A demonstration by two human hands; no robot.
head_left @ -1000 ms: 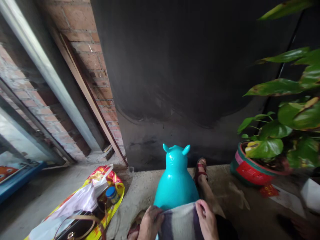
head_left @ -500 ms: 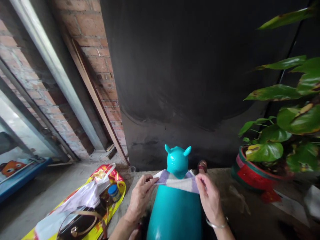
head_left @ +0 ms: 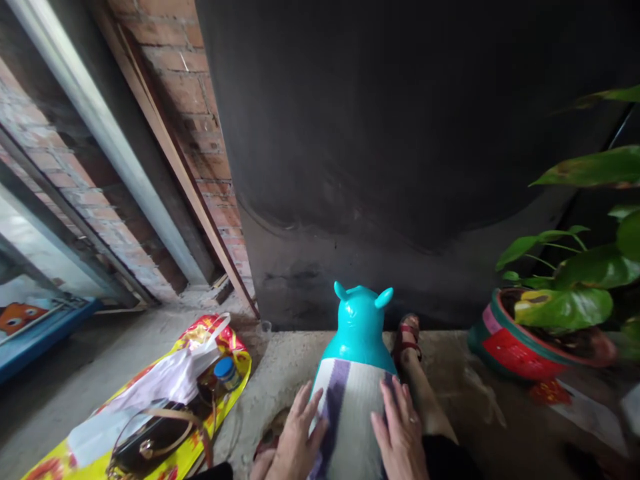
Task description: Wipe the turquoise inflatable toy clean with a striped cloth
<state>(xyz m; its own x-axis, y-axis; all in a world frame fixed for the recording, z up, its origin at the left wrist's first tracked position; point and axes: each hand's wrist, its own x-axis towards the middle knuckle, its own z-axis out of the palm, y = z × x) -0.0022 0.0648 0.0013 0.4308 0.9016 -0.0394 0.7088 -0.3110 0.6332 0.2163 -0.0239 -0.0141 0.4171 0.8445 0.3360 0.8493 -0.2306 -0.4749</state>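
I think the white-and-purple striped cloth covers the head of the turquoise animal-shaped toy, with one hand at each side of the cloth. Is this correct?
Not the head: the head-camera view shows the white-and-purple striped cloth over the body of the turquoise animal-shaped toy, its head bare. The left hand and right hand are at the cloth's sides.

Spread hands [head_left: 297, 437] on striped cloth [head_left: 356, 413]
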